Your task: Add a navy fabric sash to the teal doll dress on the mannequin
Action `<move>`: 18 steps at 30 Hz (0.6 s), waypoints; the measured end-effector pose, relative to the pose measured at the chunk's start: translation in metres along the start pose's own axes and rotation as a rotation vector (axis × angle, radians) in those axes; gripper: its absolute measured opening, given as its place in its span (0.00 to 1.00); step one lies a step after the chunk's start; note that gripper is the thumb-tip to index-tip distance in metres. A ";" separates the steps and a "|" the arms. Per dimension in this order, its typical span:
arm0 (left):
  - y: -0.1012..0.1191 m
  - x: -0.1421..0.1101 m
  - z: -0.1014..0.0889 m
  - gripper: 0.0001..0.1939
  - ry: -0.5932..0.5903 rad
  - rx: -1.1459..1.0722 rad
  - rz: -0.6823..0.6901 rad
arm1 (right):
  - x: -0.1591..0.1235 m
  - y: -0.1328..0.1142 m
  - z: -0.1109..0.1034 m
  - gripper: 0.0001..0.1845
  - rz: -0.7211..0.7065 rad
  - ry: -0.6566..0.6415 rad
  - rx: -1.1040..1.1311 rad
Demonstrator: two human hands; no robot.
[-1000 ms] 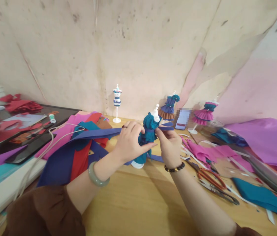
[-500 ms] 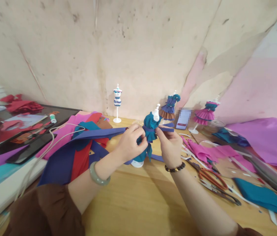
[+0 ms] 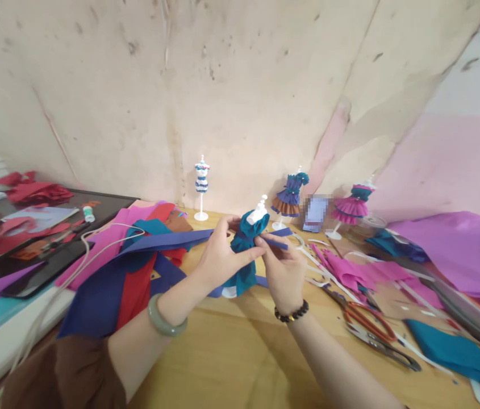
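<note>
Near the centre of the frame, a small mannequin [image 3: 260,211] in a teal dress [image 3: 243,278] stands between the two hands, its round white base partly visible at the lower end. Its long axis leans, running from that base up and to the right towards the knobbed neck. The left hand [image 3: 214,258] is on its left side, with fingers going behind the body and the thumb reaching across the front, a rounded, fairly narrow hold; the farther fingertips are hidden. The right hand [image 3: 284,275] is at the opposite side, pinched narrow at the waist on a flat blue strip [image 3: 277,243], whose end sticks out to the right. Both hands are close to the waist, and neither is clearly nearer.

The teal cloth looks soft and matt, gathered into ruffles at the chest and loose folds below. Across the left of the frame, smooth blue fabric [image 3: 95,295] overlaps red and pink pieces. Orange-handled scissors [image 3: 370,321] lie at the lower right on the pale wooden surface [image 3: 205,363], among thin white curling strips.
</note>
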State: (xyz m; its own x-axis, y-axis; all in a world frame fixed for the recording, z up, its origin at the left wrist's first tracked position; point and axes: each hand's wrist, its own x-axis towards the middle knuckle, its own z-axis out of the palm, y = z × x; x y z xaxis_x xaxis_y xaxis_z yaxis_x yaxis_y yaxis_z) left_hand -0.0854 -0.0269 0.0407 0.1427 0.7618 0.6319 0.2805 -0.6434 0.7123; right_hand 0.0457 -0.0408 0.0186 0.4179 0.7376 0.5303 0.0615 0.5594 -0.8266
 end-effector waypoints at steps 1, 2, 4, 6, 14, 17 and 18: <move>-0.002 0.001 0.000 0.27 0.001 -0.036 -0.014 | -0.001 -0.001 0.001 0.09 -0.002 0.003 0.012; -0.003 0.003 -0.001 0.25 0.003 -0.062 -0.027 | -0.002 -0.001 0.002 0.09 0.001 0.005 0.022; -0.007 0.006 -0.003 0.23 -0.006 -0.099 -0.050 | -0.003 -0.002 0.002 0.09 0.016 0.006 0.020; -0.009 0.008 -0.005 0.23 -0.040 -0.144 -0.067 | -0.003 -0.002 0.002 0.09 0.025 0.008 -0.005; -0.011 0.015 -0.015 0.21 -0.136 -0.311 -0.099 | -0.004 -0.005 0.000 0.07 -0.083 -0.057 -0.116; -0.013 0.016 -0.016 0.21 -0.125 -0.337 -0.118 | -0.006 -0.007 -0.002 0.09 -0.090 -0.111 -0.118; -0.014 0.017 -0.017 0.21 -0.123 -0.341 -0.121 | -0.006 -0.008 -0.002 0.09 -0.091 -0.126 -0.107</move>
State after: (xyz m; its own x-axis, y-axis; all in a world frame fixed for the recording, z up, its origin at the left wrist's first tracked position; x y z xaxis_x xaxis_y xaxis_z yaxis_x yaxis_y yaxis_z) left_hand -0.1030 -0.0065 0.0465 0.2464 0.8241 0.5101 -0.0265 -0.5204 0.8535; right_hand 0.0448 -0.0506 0.0210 0.2901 0.7310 0.6177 0.1928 0.5876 -0.7859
